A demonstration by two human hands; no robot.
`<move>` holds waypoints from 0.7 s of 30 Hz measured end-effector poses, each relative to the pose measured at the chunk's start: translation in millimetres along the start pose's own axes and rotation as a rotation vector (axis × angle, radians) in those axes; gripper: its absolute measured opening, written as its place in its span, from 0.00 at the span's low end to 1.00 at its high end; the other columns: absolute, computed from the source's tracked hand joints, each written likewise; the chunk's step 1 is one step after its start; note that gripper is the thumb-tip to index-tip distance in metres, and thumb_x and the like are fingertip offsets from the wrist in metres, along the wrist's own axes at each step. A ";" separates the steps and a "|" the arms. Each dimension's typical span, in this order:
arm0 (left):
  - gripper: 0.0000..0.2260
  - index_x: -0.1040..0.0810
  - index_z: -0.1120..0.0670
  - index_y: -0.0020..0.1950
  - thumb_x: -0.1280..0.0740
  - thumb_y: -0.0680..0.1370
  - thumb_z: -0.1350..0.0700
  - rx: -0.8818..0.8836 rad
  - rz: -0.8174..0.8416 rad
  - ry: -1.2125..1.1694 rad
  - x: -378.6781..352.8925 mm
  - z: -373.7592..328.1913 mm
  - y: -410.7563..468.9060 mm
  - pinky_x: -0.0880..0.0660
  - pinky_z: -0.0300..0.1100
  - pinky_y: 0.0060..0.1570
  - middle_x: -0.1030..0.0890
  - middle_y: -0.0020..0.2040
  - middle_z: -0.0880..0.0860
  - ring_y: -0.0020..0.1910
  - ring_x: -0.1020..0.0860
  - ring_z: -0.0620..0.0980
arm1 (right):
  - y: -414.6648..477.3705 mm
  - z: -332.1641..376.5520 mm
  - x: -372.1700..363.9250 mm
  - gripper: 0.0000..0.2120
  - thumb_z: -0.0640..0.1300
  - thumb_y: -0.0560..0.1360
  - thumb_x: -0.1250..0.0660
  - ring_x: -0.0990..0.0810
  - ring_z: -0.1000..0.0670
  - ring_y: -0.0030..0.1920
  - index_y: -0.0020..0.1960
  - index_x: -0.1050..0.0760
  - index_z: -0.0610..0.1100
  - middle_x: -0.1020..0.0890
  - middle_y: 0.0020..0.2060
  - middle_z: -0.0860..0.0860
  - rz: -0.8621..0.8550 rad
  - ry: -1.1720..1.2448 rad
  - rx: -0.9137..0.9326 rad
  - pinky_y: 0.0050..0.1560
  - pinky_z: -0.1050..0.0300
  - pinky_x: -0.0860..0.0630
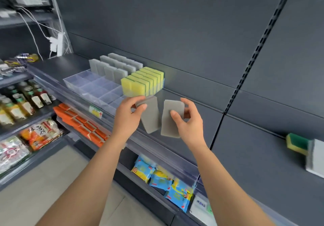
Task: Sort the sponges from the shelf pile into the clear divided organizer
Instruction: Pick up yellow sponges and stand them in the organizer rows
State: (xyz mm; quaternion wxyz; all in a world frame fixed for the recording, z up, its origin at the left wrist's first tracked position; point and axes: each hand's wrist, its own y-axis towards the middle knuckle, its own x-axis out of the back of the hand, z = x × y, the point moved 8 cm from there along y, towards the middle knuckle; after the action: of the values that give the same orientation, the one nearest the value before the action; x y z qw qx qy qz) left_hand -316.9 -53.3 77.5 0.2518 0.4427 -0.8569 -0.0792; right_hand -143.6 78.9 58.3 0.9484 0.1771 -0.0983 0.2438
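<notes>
The left hand (128, 115) pinches a grey sponge (151, 118) by its top edge, and the right hand (189, 122) pinches a second grey sponge (169, 127), both held in the air in front of the organizer (98, 88). Its near compartments look free, with yellow sponges (142, 83) and grey rows (114, 67) filling those behind. The step in hand is carrying; next, each sponge likely needs slipping edgewise into a free slot

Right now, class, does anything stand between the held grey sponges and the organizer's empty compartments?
Nothing visible does. The left hand and right hand hold the left sponge and right sponge before the organizer; its near compartments lie open. Yellow sponges fill only the right row.
</notes>
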 end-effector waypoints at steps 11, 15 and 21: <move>0.11 0.22 0.46 0.56 0.33 0.77 0.59 -0.011 -0.145 0.051 98.9 63.5 75.7 0.30 0.26 0.45 0.25 0.51 0.44 0.50 0.25 0.41 | 67.2 33.0 -134.4 0.19 0.50 0.72 0.30 0.24 0.61 0.45 0.59 0.31 0.60 0.22 0.43 0.61 0.060 0.024 0.094 0.42 0.66 0.29; 0.11 0.22 0.48 0.57 0.34 0.77 0.59 0.016 -0.145 0.092 124.0 91.2 116.2 0.33 0.20 0.42 0.24 0.54 0.47 0.49 0.26 0.41 | 99.7 46.5 -180.2 0.19 0.50 0.71 0.30 0.24 0.62 0.44 0.58 0.32 0.60 0.22 0.44 0.62 0.053 0.038 0.132 0.40 0.69 0.29; 0.11 0.22 0.46 0.56 0.35 0.78 0.59 0.016 -0.146 0.131 160.2 120.5 174.6 0.34 0.24 0.43 0.26 0.51 0.41 0.48 0.27 0.34 | 141.9 61.8 -241.5 0.18 0.49 0.71 0.29 0.24 0.60 0.44 0.57 0.32 0.57 0.22 0.45 0.61 0.056 0.050 0.176 0.43 0.57 0.23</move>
State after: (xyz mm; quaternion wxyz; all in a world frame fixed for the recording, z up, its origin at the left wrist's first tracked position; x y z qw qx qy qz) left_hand -579.9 -87.7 94.4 0.2972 0.5101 -0.8048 -0.0616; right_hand -428.4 68.1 90.0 0.9242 0.2506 -0.0576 0.2823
